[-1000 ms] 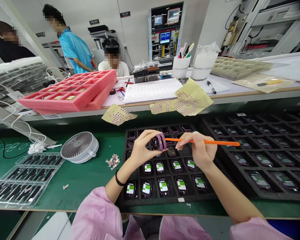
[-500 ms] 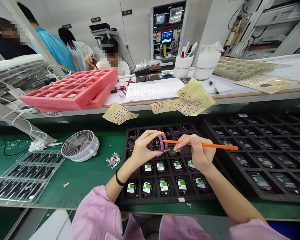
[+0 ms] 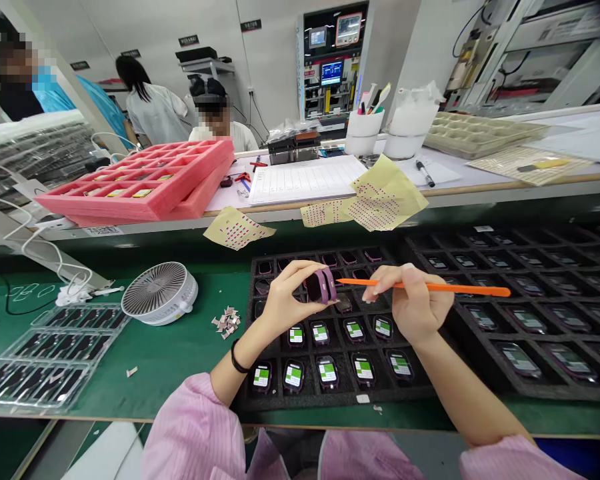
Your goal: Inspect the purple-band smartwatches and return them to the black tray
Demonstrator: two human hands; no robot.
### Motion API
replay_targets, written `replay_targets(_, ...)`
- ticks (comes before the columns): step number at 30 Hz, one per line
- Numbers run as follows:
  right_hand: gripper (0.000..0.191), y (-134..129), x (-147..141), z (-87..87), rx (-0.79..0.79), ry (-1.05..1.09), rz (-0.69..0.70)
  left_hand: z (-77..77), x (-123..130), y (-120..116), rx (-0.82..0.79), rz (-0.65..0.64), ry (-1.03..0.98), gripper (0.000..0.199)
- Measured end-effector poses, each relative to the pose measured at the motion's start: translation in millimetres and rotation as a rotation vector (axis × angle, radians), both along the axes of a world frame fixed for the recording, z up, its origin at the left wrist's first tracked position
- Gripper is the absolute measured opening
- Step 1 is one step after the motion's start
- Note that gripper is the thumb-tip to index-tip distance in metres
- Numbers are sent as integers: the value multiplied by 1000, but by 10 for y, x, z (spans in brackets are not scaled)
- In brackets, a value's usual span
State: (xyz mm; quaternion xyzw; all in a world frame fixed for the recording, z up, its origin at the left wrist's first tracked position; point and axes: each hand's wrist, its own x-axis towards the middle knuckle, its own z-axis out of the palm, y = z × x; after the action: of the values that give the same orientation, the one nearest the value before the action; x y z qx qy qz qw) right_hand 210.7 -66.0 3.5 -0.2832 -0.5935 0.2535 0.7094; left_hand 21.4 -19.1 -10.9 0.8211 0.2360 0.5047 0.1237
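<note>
Between the thumb and fingers of my left hand [image 3: 291, 293] is a purple smartwatch case [image 3: 324, 285], tilted on edge above a black foam tray [image 3: 305, 399]. My right hand [image 3: 416, 300] grips a thin orange stick [image 3: 467, 289] with a pointed tip. The tip is close to the right side of the watch case; whether it touches I cannot tell. In the tray's compartments below lie several watches [image 3: 364, 368] with green and white screens. Farther back sit darker ones, partly hidden by my hands.
A second foam tray [image 3: 460, 347] of watches is at right. To the left are a white fan [image 3: 160, 293], a pile of small pieces [image 3: 226, 323] and clear plastic trays [image 3: 45, 357]. Pink foam trays [image 3: 145, 200] stand on the shelf, where yellow dotted sheets [image 3: 387, 193] overhang. People are behind it.
My right hand has moved right with the orange stick, drawing its tip back from the watch case. The case has turned slightly in my left hand, and its screen looks darker.
</note>
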Motion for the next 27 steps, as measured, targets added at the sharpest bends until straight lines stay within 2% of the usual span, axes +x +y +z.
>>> replay_targets(15, 43, 34, -20, -58, -6, -76, 1, -8, -20, -8, 50, -5, -6, 47)
replay_targets(27, 43, 52, -3, -96, -24, -109, -18, 4, -6, -16, -25, 31, 32, 45)
